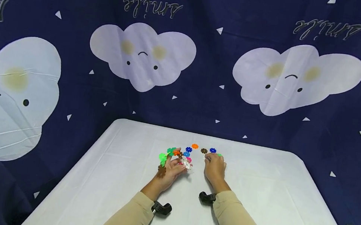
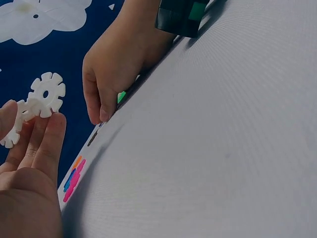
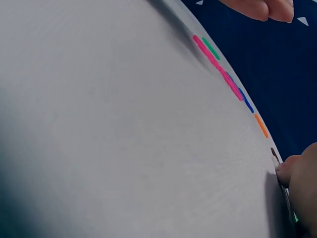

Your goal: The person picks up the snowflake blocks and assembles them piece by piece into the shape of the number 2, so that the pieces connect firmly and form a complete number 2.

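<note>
My left hand (image 1: pixel 168 175) holds a chain of notched, flower-shaped plastic discs. Its white discs (image 2: pixel 47 94) are joined together and stand between the thumb and raised fingers. Brown (image 1: pixel 161 171), green and orange discs curve around the same hand in the head view; their links are too small to make out. At the tabletop, my right hand (image 1: pixel 215 169) pinches a small white disc (image 1: pixel 205 157), mostly hidden by the fingers. Just beyond these fingertips lie a brown disc (image 1: pixel 204 150) and a dark blue disc (image 1: pixel 213 150). A green disc (image 1: pixel 219 155) shows partly behind the hand.
Between the hands, loose discs lie flat on the white table (image 1: pixel 120 165): an orange disc (image 1: pixel 194 146), blue discs (image 1: pixel 188 149) and a pink disc (image 3: pixel 208 52). A dark blue cloth (image 1: pixel 214 56) with clouds hangs behind. Each wrist wears a black camera (image 1: pixel 162 208).
</note>
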A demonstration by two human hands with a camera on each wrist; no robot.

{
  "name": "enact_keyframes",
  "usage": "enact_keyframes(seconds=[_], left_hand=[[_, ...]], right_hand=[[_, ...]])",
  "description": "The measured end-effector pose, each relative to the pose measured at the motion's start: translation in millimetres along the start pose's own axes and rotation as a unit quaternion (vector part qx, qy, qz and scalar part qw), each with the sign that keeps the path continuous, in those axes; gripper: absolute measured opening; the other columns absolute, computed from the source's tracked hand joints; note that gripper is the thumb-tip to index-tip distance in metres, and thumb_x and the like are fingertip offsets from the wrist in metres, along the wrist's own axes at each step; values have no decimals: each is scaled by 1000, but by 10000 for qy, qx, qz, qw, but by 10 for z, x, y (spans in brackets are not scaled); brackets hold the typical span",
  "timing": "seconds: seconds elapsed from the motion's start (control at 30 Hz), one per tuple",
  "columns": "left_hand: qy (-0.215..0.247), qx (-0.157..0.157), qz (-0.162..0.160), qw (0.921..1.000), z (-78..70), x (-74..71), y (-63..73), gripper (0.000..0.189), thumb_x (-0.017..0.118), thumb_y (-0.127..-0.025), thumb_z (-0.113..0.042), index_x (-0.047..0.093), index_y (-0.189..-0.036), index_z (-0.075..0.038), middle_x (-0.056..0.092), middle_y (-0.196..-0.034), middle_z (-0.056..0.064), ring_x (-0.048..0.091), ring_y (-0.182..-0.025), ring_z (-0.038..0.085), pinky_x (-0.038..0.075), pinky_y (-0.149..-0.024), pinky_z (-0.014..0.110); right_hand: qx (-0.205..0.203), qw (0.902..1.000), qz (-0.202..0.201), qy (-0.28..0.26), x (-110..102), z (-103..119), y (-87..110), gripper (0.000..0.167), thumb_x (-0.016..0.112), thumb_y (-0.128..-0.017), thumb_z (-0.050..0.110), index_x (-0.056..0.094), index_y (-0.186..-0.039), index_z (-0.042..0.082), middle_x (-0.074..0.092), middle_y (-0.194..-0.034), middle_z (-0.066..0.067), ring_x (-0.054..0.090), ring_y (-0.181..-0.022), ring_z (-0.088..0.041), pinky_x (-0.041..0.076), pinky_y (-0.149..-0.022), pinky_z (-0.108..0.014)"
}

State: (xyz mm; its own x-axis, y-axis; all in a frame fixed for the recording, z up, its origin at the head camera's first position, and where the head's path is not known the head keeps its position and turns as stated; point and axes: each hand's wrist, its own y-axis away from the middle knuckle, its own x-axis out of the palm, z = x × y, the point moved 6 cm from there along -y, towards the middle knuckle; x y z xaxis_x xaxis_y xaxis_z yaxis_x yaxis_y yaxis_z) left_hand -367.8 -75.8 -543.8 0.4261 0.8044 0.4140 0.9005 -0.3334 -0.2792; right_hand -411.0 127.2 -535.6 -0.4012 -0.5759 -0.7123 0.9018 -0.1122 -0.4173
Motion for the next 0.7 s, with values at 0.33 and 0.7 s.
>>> enact_keyframes(seconds=[0.33,0.7], left_hand=[[36,44,25,10000,-5,4,2,71,53,-102,16,28,-160,-17,45,-138,37,65,-101,22,50,-104,54],[2,217,-1,9998,-22,-4,5,71,53,-101,18,27,-160,-13,50,-136,35,66,-105,21,55,-99,43]], right_hand=[[-87,9907,-357,-1310,-40,-100,65,19,79,-86,-7,79,-104,-1,65,-109,-15,65,-91,-30,53,-83,-44],[-378,9769,-404,-2065,-116,-62,263,22,86,-81,-9,80,-102,-4,73,-112,-13,69,-89,-26,57,-77,-24]])
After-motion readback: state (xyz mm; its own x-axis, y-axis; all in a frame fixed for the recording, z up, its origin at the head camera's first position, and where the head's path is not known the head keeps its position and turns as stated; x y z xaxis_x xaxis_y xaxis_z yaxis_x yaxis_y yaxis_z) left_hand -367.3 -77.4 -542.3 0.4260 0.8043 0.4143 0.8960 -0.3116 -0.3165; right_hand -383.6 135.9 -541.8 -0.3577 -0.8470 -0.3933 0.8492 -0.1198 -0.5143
